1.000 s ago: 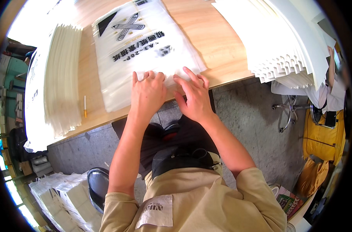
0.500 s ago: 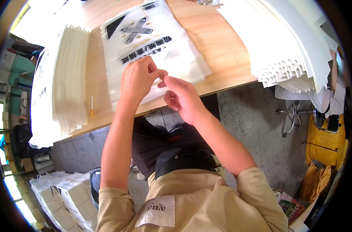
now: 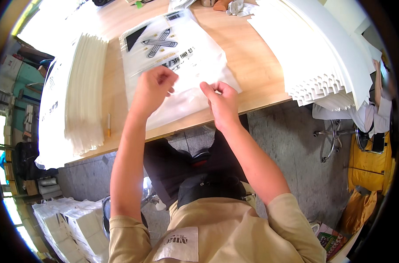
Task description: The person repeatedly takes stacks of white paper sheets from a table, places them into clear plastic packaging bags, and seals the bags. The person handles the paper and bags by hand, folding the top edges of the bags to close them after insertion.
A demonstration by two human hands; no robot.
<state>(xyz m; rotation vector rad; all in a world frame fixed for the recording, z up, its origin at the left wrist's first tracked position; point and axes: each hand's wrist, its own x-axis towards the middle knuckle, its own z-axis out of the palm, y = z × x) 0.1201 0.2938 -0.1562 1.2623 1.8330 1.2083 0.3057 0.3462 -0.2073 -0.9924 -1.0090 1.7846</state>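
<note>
A clear plastic bag [image 3: 162, 55] printed with crossed pencils and dark lettering lies flat on the wooden table [image 3: 256, 65] before me. Its near part looks raised and wrinkled, so the lettering is bent and partly covered. My left hand [image 3: 154, 90] is over the bag's near left part, fingers curled closed on the film. Opposite it, my right hand [image 3: 223, 103] pinches the film near the right side, thumb against the fingers. The two hands are apart. How much film sits between the fingertips is hard to see.
On the left stands a tall stack of filled white packs [image 3: 85, 92], with a cigarette [image 3: 109, 125] beside it. Stacked white paper [image 3: 309, 52] fills the table's right side. A white cloth [image 3: 241, 8] lies at the back. Beyond the right edge, a person's sleeve [image 3: 383, 111] and a chair base [image 3: 333, 136] show.
My hands were close together over the bag's near part; now they have drawn apart, left and right. The bag's near film has lifted and creased, bending the lettering.
</note>
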